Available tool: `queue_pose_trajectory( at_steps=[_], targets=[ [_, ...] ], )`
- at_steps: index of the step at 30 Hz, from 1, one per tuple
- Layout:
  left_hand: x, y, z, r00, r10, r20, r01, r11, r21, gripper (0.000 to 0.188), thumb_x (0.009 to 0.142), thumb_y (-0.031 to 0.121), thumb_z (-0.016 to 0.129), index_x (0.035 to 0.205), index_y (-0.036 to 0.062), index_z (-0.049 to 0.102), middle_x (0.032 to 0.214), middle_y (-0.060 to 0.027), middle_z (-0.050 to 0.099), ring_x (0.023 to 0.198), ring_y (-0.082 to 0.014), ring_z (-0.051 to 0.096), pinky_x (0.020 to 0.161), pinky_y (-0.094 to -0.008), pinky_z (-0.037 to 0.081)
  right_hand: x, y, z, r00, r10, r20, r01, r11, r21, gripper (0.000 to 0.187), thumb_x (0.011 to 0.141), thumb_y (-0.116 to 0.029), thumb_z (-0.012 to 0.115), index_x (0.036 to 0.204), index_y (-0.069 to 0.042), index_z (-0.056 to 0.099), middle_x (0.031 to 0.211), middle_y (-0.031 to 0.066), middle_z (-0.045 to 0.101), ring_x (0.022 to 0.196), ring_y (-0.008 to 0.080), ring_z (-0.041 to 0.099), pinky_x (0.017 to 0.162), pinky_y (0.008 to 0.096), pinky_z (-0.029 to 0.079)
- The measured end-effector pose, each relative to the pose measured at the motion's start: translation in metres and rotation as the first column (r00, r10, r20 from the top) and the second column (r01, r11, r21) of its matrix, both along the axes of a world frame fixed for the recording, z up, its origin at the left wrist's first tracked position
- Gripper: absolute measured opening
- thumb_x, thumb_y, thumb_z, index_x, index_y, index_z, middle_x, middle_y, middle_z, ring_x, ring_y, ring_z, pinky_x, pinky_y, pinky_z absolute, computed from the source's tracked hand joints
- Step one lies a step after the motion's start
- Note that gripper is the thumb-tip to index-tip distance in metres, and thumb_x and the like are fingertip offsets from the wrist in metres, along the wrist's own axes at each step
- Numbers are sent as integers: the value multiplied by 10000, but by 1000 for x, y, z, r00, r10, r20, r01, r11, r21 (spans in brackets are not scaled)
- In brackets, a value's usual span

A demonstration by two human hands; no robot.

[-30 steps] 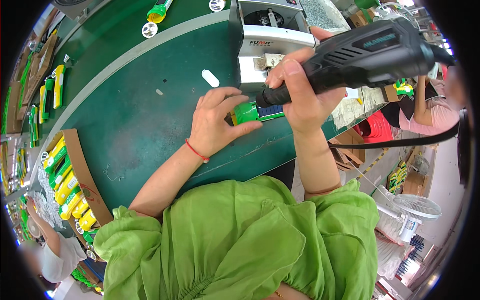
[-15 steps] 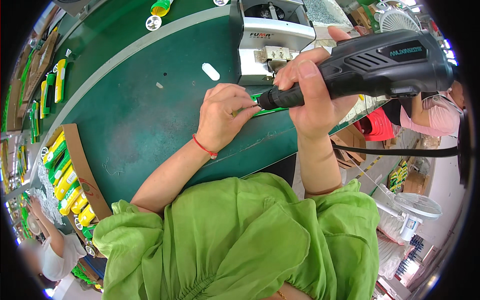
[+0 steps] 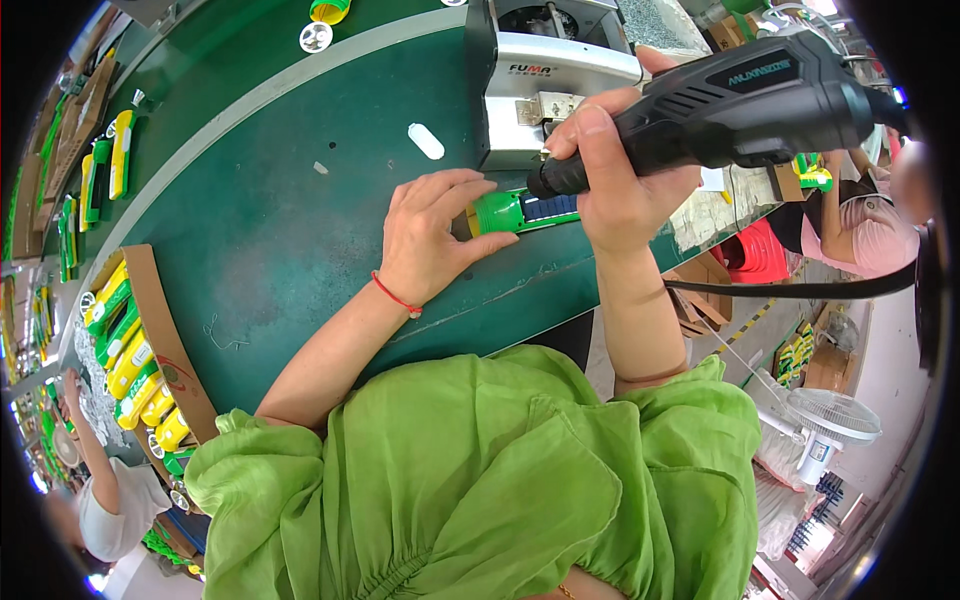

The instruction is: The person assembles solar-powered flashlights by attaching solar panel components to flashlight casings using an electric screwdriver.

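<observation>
A green-and-yellow flashlight (image 3: 503, 213) with a dark blue panel lies on the green work surface, in front of a silver machine. My left hand (image 3: 428, 232) grips its rounded yellow end between thumb and fingers. In my right hand (image 3: 627, 190) is a black electric screwdriver (image 3: 735, 105), its nose pointing left above the flashlight's panel. The fingers wrap around the tool's front part. Whether the tip touches the flashlight cannot be seen.
The silver machine (image 3: 555, 72) stands just beyond the flashlight. A white oval piece (image 3: 426, 141) lies left of it. At the left, a cardboard box (image 3: 165, 335) holds several flashlights. More lie along the far left belt. Other people work at both sides; a black cable runs right.
My left fingers have gone from a pinch at the screwdriver's tip to a wider grip on the flashlight's end. The screwdriver has lifted slightly, and more of the flashlight shows.
</observation>
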State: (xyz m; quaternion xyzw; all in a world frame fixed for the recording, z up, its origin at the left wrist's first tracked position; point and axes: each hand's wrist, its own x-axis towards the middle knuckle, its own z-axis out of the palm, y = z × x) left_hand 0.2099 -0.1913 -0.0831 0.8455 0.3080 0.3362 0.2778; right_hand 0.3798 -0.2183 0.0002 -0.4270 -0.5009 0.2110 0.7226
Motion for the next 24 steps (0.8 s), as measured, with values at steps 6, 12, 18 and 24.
queue_pose_trajectory(
  at_steps=[6, 12, 18, 24],
  targets=[
    [1, 0, -9, 1000, 2, -26, -4, 996, -94, 440, 644, 244, 852, 1024, 92, 689, 1073, -32, 672, 895, -205, 631, 809, -325, 458, -1, 9, -19, 999, 19, 25, -19, 1000, -17, 540, 848, 13, 611, 1295, 98, 322, 717, 103, 597, 585, 162, 593, 601, 298, 527],
    [3, 0, -16, 1000, 6, 22, -3, 993, -116, 410, 654, 193, 843, 1011, 75, 680, 1058, -48, 670, 873, -227, 642, 759, -327, 510, -7, 12, -35, 1000, -13, -3, 13, 999, -47, 458, 842, 55, 600, 1231, 69, 359, 743, 96, 600, 596, 156, 596, 604, 293, 528],
    [4, 1, -18, 1000, 10, 21, -7, 990, -140, 410, 656, 179, 840, 1010, 65, 668, 1052, -62, 665, 900, -238, 646, 740, -328, 527, -6, 14, -35, 997, -55, 56, 59, 996, -65, 446, 834, 88, 582, 1223, 62, 368, 756, 93, 604, 597, 154, 595, 605, 282, 530],
    [3, -1, -19, 1000, -2, 16, 4, 992, -125, 423, 652, 189, 844, 1015, 71, 661, 1072, -61, 647, 907, -242, 642, 742, -336, 532, -6, 14, -34, 995, 82, 49, -77, 993, -93, 434, 825, 100, 589, 1204, 36, 386, 754, 98, 603, 595, 147, 591, 567, 274, 520]
  ],
)
